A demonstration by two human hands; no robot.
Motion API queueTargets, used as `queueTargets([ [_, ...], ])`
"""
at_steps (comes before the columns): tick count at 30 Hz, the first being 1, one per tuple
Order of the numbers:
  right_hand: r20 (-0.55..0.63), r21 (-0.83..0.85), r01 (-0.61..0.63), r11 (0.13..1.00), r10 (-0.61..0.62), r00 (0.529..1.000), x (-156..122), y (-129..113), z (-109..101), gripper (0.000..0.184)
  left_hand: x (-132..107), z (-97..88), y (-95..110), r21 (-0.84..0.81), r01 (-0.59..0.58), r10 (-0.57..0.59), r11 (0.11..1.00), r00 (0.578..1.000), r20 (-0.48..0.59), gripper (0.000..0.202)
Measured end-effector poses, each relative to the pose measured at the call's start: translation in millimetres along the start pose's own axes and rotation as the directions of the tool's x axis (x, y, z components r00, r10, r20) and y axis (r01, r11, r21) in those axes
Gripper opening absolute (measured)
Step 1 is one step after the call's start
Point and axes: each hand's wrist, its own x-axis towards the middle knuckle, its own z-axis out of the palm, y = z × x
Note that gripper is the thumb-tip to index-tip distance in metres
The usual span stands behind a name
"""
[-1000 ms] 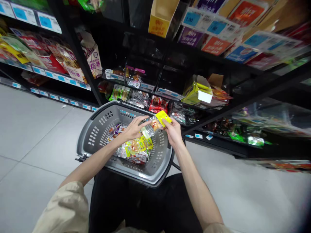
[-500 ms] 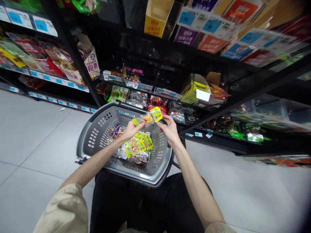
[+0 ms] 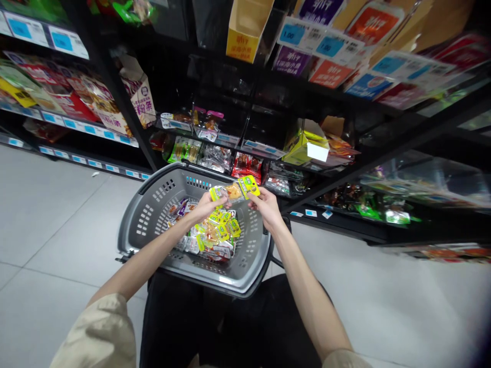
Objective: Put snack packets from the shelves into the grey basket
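Note:
Both of my hands hold one small snack packet (image 3: 235, 190), clear in the middle with yellow ends, level above a grey plastic basket (image 3: 153, 214). My left hand (image 3: 205, 205) pinches its left end and my right hand (image 3: 264, 207) pinches its right end. The basket rests on my lap and holds several small packets (image 3: 215, 235), mostly yellow, with some purple and red ones at its left side.
Black store shelves (image 3: 268, 148) stand just beyond the basket, with bins of red, green and clear snack packets and blue price tags. A yellow carton (image 3: 307, 145) sits on a shelf at the right. Grey tiled floor (image 3: 46, 204) lies to the left and right.
My hands turned the packet from tilted to level and stretched it out between them, and lifted it slightly toward the shelf. The basket stayed in place.

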Motion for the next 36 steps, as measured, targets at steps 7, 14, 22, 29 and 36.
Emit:
queueTargets([
  [7, 0.162, -0.278, 0.123, 0.953, -0.080, 0.983, 0, 6, -2, 0.042, -3, -5.3, 2, 0.323, 0.037, -0.053, 0.946, 0.998, 0.041, 0.042],
  [14, 0.243, -0.511, 0.321, 0.798, -0.224, 0.944, 2, 10, -3, 0.042, -3, -4.8, 2, 0.217, 0.149, -0.167, 0.965, 0.984, 0.067, 0.046],
  [22, 0.394, -0.629, 0.627, 0.459, -0.507, 0.767, -19, -21, -23, 0.030, -2, -11.3, 1, 0.167, 0.295, -0.306, 0.941, 0.951, 0.040, 0.086],
  [29, -0.213, -0.750, 0.496, 0.438, -0.869, 0.446, 16, -101, -111, 0.031, 12, -29.9, -17, 0.372, 0.297, -0.322, 0.880, 0.947, 0.006, 0.088],
  [36, -0.177, -0.972, -0.004, 0.236, -0.714, 0.678, 81, -144, -157, 0.045, 9, -34.5, -22, 0.474, 0.252, -0.331, 0.843, 0.940, 0.089, 0.082],
])
